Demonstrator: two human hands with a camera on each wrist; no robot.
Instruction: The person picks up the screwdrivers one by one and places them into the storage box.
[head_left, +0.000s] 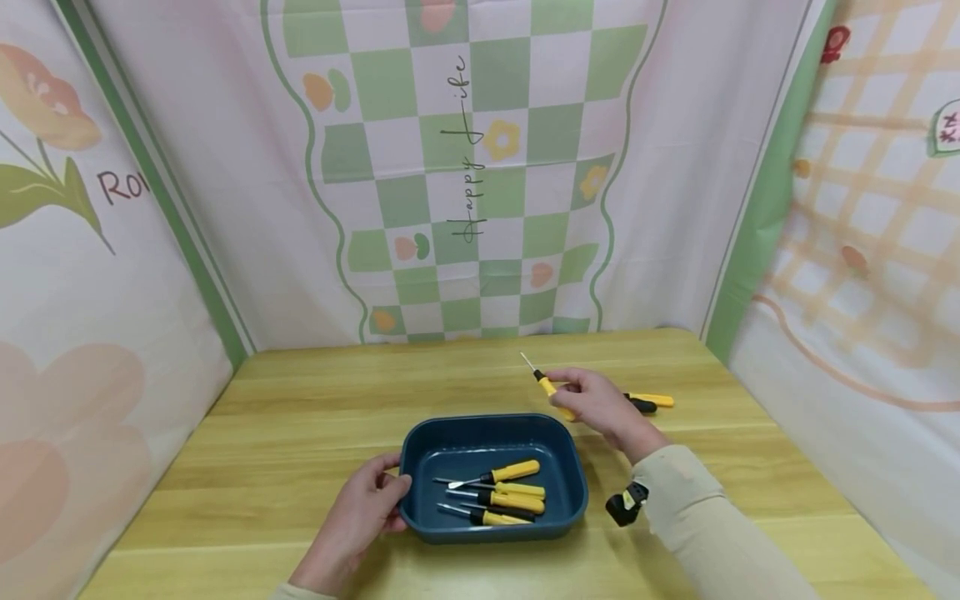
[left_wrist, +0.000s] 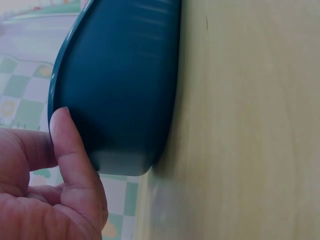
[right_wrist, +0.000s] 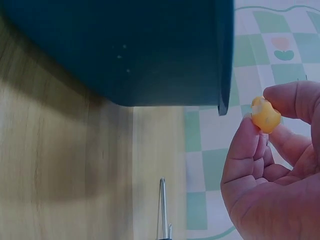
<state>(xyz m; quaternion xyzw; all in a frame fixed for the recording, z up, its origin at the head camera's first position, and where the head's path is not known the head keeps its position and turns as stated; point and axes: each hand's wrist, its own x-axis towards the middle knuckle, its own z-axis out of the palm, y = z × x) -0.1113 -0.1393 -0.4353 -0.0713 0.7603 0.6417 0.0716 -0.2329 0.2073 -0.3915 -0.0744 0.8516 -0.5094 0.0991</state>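
Observation:
A dark blue rectangular bin point(head_left: 495, 536) stands on the table. My left hand point(head_left: 367, 500) grips its left end at the rim; in the left wrist view, fingers point(left_wrist: 75, 160) touch the bin's outer wall point(left_wrist: 120, 85). Beyond the bin's far right corner, my right hand point(head_left: 596, 404) pinches a screwdriver point(head_left: 547, 386) by its yellow handle, the metal tip angled up and away. The right wrist view shows only the handle's yellow end point(right_wrist: 266, 119) between thumb and fingers. Inside the bin lie several screwdrivers point(head_left: 516, 470), with yellow or black handles, shafts toward the left.
More tools with a yellow handle point(head_left: 656, 400) and a black handle point(head_left: 643, 406) lie on the table, partly behind my right hand. Metal shafts point(right_wrist: 164, 207) show low in the right wrist view. Patterned curtains point(head_left: 495, 167) hang behind the wooden table point(head_left: 315, 392) and at both sides.

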